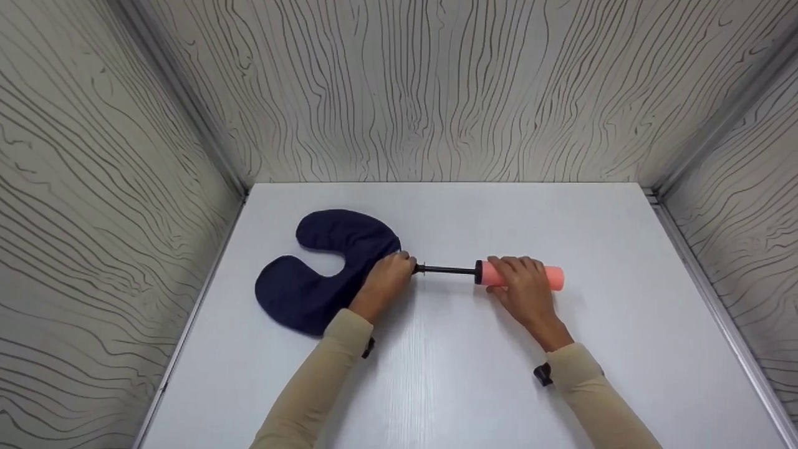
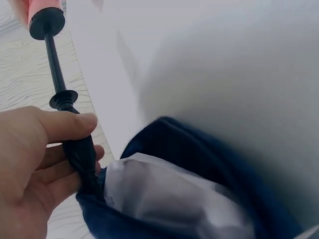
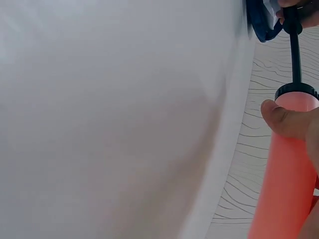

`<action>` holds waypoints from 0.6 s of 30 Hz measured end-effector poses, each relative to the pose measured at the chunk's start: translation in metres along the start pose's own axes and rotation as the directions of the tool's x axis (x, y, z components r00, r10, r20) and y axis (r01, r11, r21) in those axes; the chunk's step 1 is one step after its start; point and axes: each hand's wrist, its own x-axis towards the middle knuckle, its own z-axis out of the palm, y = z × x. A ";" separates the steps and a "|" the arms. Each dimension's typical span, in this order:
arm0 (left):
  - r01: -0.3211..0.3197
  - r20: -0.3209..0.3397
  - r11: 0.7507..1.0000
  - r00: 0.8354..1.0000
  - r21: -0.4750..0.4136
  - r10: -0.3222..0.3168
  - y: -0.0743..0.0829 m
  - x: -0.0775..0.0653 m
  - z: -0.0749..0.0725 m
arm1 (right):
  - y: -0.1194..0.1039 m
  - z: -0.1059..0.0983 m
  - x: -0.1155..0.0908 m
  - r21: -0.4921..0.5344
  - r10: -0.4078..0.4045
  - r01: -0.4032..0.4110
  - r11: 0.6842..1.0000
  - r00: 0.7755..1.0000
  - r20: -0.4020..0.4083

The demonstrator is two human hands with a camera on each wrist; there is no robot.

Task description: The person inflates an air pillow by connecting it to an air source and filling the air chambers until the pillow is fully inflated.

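Observation:
A hand pump with a coral-pink barrel (image 1: 553,278) and a black rod (image 1: 449,270) lies across the middle in the head view. My right hand (image 1: 522,288) grips the barrel, thumb along its side near the black cap (image 3: 297,89). My left hand (image 1: 388,279) holds the pump's black end (image 2: 79,152) between thumb and fingers. That end meets the edge of a navy U-shaped neck pillow (image 1: 299,299), whose cover gapes there and shows a whitish inner lining (image 2: 164,191). Where the pump tip joins the pillow is hidden inside the cover.
Everything is over a white table (image 1: 436,374). Wood-grain patterned panels (image 1: 411,93) stand behind it and on both sides, with metal strips along the corners. A small black device (image 1: 543,374) is at the right wrist.

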 end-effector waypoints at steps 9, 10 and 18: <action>-0.026 -0.030 1.000 0.999 0.017 0.026 0.020 0.008 -0.003 | -0.042 0.019 0.019 -0.017 -0.057 0.056 0.998 0.996 -0.068; -0.020 -0.028 0.999 0.999 0.025 0.021 0.022 0.009 -0.004 | -0.045 0.020 0.022 -0.019 -0.062 0.061 0.998 0.996 -0.072; 0.020 0.066 1.000 0.998 -0.023 -0.019 0.024 0.016 -0.008 | -0.049 0.025 0.031 0.010 -0.085 0.085 0.996 0.996 -0.010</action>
